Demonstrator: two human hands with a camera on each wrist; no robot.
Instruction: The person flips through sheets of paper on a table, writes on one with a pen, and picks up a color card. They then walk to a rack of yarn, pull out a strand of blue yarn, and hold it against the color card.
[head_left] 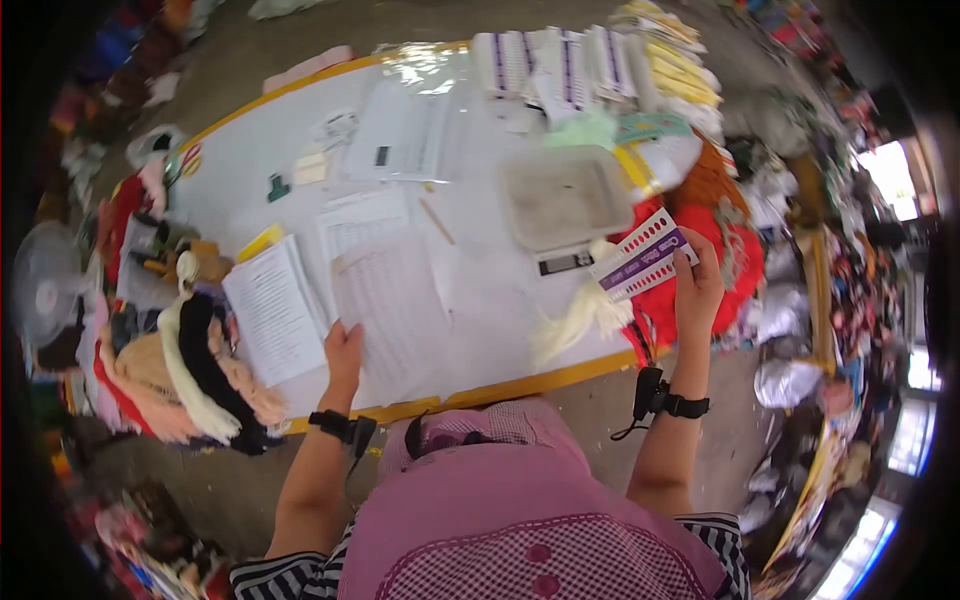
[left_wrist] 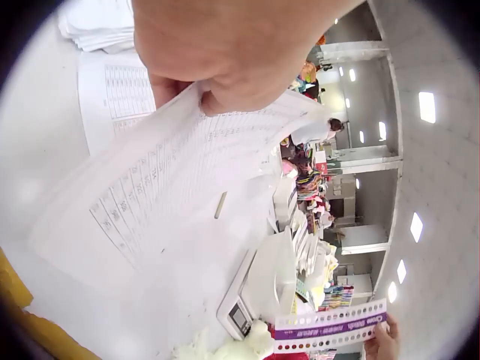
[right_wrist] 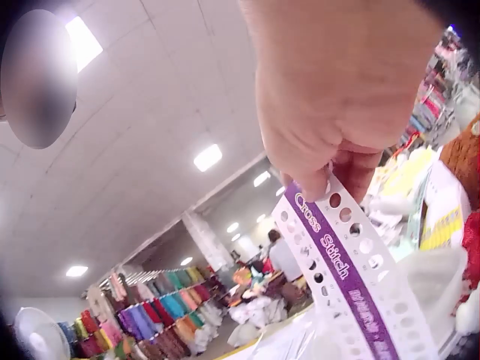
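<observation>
My left hand (head_left: 343, 360) pinches the edge of a printed sheet with a table of rows (head_left: 392, 305), lifting it off the table. In the left wrist view the sheet (left_wrist: 120, 214) bends down from the fingers. My right hand (head_left: 700, 285) holds up a white card with a purple "Cross Stitch" band (head_left: 645, 257) and rows of holes along both sides. In the right wrist view the thumb and fingers pinch the card (right_wrist: 341, 266) at one end, and the rest slants away.
A clear plastic bin (head_left: 565, 200) stands behind a scale (head_left: 566, 262). Cream yarn (head_left: 580, 318) and red yarn (head_left: 655, 310) lie at the right. A stack of printed pages (head_left: 275, 310) lies left, beside yarn bundles (head_left: 150, 365). Packed cards (head_left: 505, 65) lie at the back.
</observation>
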